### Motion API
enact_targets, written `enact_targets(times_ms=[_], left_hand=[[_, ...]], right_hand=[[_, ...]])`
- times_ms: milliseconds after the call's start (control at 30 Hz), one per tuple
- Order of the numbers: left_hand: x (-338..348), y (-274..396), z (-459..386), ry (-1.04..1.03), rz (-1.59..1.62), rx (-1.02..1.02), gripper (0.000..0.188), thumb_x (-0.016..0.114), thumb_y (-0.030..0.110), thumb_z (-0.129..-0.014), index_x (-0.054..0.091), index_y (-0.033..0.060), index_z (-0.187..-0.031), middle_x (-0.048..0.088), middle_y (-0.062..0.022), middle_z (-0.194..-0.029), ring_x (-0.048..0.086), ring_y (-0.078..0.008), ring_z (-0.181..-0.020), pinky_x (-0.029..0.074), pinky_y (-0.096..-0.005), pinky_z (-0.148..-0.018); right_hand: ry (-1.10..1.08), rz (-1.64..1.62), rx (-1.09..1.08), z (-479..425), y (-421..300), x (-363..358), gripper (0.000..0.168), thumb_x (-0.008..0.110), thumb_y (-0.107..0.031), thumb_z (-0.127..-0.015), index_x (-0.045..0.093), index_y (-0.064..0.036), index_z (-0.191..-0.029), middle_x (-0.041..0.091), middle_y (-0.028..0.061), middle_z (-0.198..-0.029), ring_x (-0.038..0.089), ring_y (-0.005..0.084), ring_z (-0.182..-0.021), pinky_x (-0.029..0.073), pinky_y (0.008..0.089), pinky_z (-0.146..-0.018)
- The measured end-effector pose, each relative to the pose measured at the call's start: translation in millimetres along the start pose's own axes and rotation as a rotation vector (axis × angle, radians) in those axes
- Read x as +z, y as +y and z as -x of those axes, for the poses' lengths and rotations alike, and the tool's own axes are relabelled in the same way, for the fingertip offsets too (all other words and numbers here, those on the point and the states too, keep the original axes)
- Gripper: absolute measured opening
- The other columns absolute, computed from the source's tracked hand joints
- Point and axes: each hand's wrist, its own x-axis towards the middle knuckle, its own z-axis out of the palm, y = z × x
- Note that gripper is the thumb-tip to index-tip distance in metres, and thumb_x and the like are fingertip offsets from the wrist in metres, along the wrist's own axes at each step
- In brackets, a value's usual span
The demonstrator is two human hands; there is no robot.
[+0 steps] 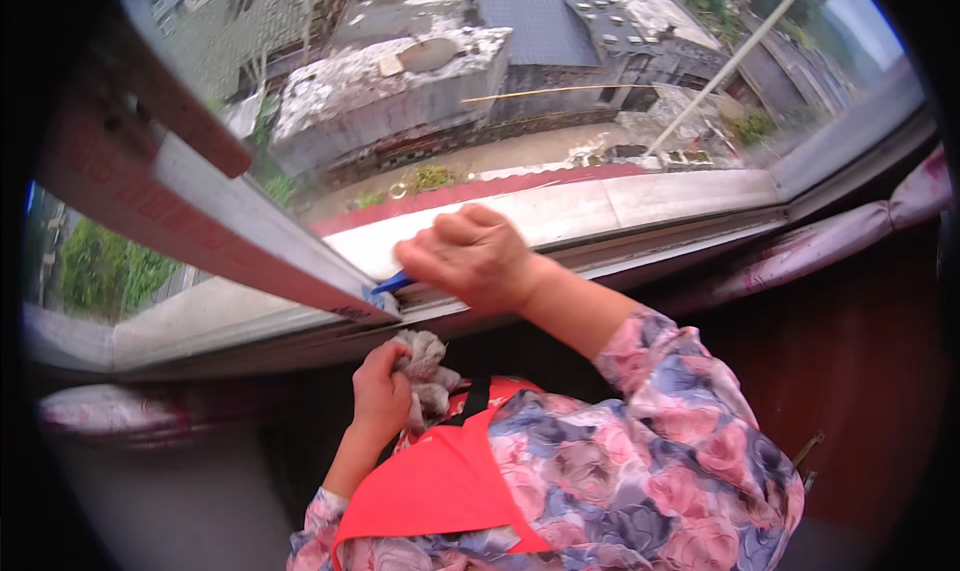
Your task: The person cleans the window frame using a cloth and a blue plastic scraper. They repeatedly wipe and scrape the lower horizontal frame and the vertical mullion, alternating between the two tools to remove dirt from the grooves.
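My right hand is closed around a blue tool, mostly hidden in the fist. Its thin end points down-left to the foot of the window sash frame, beside the track of the window sill; whether it touches is unclear. Lower down, in front of my body, my left hand grips a crumpled grey cloth, held below the sill and apart from the right hand.
The sash's upright frame crosses the left side. Beyond the opening lie a pale outer ledge, a slanting pole and rooftops well below. Gathered floral curtains hang at the right and lower left. A reddish-brown surface is at the right.
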Motion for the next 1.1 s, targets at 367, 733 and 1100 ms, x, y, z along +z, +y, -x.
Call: enact_targets(times_ms=[367,733,1100], left_hand=[[-13,3,9,0.107,0.152,0.112,0.029,0.043,-0.009,-0.069,0.062,0.0013,-0.089,0.062,-0.0158,-0.080,0.064,-0.0299,-0.073,0.050,-0.0323,-0.069],[-9,37,-12,-0.018,0.190,0.360,0.030,0.047,-0.009,-0.071,0.064,0.0034,-0.092,0.061,-0.0144,-0.083,0.063,-0.0283,-0.076,0.051,-0.0319,-0.070],[-10,24,22,0.029,0.206,0.231,0.029,0.047,-0.007,-0.072,0.064,0.0045,-0.093,0.063,-0.0156,-0.087,0.062,-0.0334,-0.083,0.052,-0.0367,-0.076]], right_hand=[[0.484,-0.526,1.002,42,7,-75,0.015,0.056,-0.010,-0.095,0.059,-0.001,-0.105,0.062,0.0051,-0.088,0.058,0.0126,-0.074,0.047,0.0263,-0.063],[0.065,-1.826,0.778,-94,-23,-62,0.047,0.050,-0.019,-0.099,0.039,0.001,-0.139,0.052,0.0130,-0.131,0.049,0.0204,-0.124,0.039,0.0335,-0.105],[0.079,-2.059,0.674,-97,-20,-39,0.044,0.047,-0.023,-0.100,0.042,0.004,-0.135,0.049,0.0175,-0.134,0.047,0.0271,-0.126,0.034,0.0408,-0.110]])
